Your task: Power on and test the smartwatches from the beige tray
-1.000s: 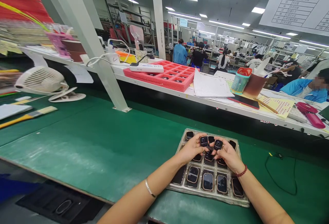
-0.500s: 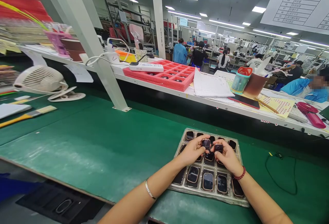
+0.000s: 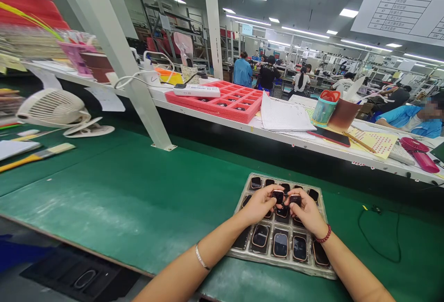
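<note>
Along the green bench, toward five o'clock, I see left hand and right hand, fingers pinched, each hold a watch over the tray, so close a slip could knock them together.

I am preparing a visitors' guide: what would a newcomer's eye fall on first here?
Probably the left hand and the right hand come first, at lower right, each holding a small dark watch over a clear tray of watches. Next may come the red foam tray on the white shelf behind, and the white fan at far left on the green table.
</note>
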The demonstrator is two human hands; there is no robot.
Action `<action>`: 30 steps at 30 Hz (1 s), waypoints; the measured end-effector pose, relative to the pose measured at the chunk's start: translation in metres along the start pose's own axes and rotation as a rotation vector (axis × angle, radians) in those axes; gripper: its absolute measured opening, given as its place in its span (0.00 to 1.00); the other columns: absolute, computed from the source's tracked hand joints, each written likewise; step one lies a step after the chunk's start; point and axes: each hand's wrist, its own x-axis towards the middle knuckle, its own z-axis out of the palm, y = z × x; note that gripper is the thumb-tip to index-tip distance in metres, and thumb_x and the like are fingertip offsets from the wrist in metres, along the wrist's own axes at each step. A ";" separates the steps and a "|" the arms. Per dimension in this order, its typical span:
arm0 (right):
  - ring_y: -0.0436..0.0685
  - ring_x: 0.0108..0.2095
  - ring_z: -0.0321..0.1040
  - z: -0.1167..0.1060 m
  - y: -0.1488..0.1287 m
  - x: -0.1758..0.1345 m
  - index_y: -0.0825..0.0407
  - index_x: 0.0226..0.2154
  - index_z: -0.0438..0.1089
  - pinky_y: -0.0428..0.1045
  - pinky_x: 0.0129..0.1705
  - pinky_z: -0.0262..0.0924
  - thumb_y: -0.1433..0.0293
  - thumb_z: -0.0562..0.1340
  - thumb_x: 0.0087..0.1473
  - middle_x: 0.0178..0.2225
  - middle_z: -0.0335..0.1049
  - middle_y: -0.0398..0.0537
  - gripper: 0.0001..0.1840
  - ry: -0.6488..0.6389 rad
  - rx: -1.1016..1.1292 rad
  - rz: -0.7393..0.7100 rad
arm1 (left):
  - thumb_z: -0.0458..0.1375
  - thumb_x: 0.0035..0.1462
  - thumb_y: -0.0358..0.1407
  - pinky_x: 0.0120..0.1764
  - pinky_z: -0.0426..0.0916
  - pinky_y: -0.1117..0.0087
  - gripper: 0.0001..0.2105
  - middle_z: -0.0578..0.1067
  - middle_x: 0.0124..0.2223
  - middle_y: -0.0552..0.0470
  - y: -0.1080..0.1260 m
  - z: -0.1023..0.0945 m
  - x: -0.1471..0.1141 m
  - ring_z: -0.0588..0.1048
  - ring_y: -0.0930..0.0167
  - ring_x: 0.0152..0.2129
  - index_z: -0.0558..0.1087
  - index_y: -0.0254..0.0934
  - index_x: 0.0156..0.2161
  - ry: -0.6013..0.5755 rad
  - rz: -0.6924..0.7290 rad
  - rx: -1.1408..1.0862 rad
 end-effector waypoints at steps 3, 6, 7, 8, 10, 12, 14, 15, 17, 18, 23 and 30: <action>0.51 0.24 0.63 0.000 0.001 0.000 0.49 0.40 0.61 0.47 0.25 0.60 0.70 0.59 0.49 0.31 0.67 0.44 0.13 -0.004 0.000 -0.004 | 0.52 0.46 0.24 0.26 0.65 0.76 0.18 0.75 0.37 0.49 0.002 0.001 -0.001 0.75 0.72 0.28 0.67 0.35 0.45 -0.009 -0.015 -0.016; 0.53 0.29 0.64 0.000 0.002 0.000 0.48 0.40 0.62 0.48 0.28 0.61 0.72 0.60 0.48 0.32 0.66 0.45 0.14 -0.008 0.001 -0.042 | 0.51 0.44 0.22 0.31 0.67 0.73 0.19 0.75 0.37 0.50 0.005 0.003 -0.002 0.75 0.72 0.29 0.67 0.35 0.44 -0.014 -0.010 -0.033; 0.54 0.29 0.64 0.000 0.002 0.000 0.48 0.40 0.62 0.48 0.29 0.61 0.72 0.60 0.48 0.33 0.66 0.45 0.14 -0.008 0.000 -0.050 | 0.51 0.43 0.22 0.33 0.68 0.72 0.19 0.75 0.37 0.50 0.006 0.003 -0.002 0.75 0.72 0.28 0.67 0.35 0.43 -0.016 -0.006 -0.034; 0.54 0.30 0.64 0.000 0.001 0.000 0.48 0.40 0.62 0.48 0.29 0.61 0.72 0.59 0.48 0.33 0.66 0.45 0.14 -0.006 -0.001 -0.054 | 0.51 0.43 0.22 0.34 0.68 0.71 0.19 0.75 0.36 0.50 0.007 0.003 -0.002 0.75 0.72 0.29 0.67 0.35 0.43 -0.019 -0.003 -0.034; 0.54 0.30 0.64 0.001 0.001 0.000 0.48 0.40 0.62 0.48 0.29 0.61 0.73 0.59 0.49 0.33 0.67 0.45 0.14 -0.006 -0.005 -0.055 | 0.51 0.43 0.22 0.34 0.68 0.71 0.19 0.75 0.36 0.50 0.008 0.004 -0.002 0.75 0.72 0.29 0.67 0.35 0.43 -0.021 0.001 -0.029; 0.53 0.29 0.64 0.000 0.000 0.000 0.48 0.40 0.62 0.48 0.29 0.60 0.73 0.59 0.49 0.33 0.67 0.45 0.14 -0.008 -0.011 -0.052 | 0.52 0.43 0.22 0.32 0.68 0.72 0.18 0.75 0.36 0.51 0.008 0.003 -0.002 0.75 0.72 0.28 0.67 0.35 0.43 -0.017 0.002 -0.024; 0.52 0.28 0.64 -0.001 0.001 -0.001 0.48 0.41 0.62 0.47 0.27 0.60 0.72 0.58 0.50 0.33 0.67 0.45 0.13 -0.007 -0.013 -0.040 | 0.53 0.44 0.24 0.29 0.67 0.75 0.17 0.74 0.36 0.51 0.007 0.003 -0.002 0.75 0.72 0.28 0.67 0.34 0.43 -0.009 0.004 -0.007; 0.52 0.27 0.64 -0.002 0.002 -0.001 0.48 0.41 0.62 0.47 0.27 0.60 0.71 0.58 0.51 0.33 0.67 0.45 0.12 -0.006 -0.009 -0.032 | 0.53 0.46 0.25 0.27 0.66 0.76 0.16 0.74 0.36 0.51 0.007 0.002 -0.002 0.75 0.72 0.28 0.67 0.34 0.43 -0.006 0.003 0.010; 0.51 0.25 0.64 -0.003 0.004 -0.001 0.49 0.40 0.62 0.47 0.25 0.60 0.68 0.56 0.54 0.32 0.67 0.45 0.09 -0.006 0.007 -0.015 | 0.53 0.49 0.29 0.23 0.63 0.77 0.13 0.74 0.35 0.50 0.006 0.001 -0.002 0.75 0.72 0.26 0.68 0.34 0.42 -0.003 -0.005 0.053; 0.50 0.24 0.63 -0.004 0.004 -0.001 0.49 0.40 0.62 0.47 0.25 0.60 0.67 0.54 0.55 0.32 0.67 0.45 0.09 -0.006 0.015 -0.011 | 0.53 0.51 0.31 0.22 0.62 0.78 0.12 0.74 0.34 0.50 0.006 0.001 -0.002 0.75 0.72 0.25 0.68 0.34 0.42 -0.002 -0.009 0.072; 0.50 0.26 0.65 -0.003 0.004 0.000 0.49 0.41 0.62 0.46 0.26 0.60 0.67 0.56 0.53 0.33 0.67 0.45 0.11 -0.021 0.011 -0.014 | 0.54 0.48 0.28 0.26 0.64 0.76 0.14 0.73 0.36 0.50 0.005 0.000 -0.002 0.74 0.73 0.27 0.68 0.34 0.42 0.027 0.028 0.091; 0.51 0.26 0.65 -0.002 0.002 0.000 0.50 0.41 0.62 0.47 0.26 0.62 0.66 0.56 0.53 0.33 0.67 0.46 0.11 -0.019 0.000 -0.012 | 0.53 0.50 0.31 0.26 0.65 0.75 0.11 0.74 0.34 0.51 0.003 -0.001 -0.001 0.73 0.74 0.24 0.69 0.33 0.41 0.013 0.018 0.101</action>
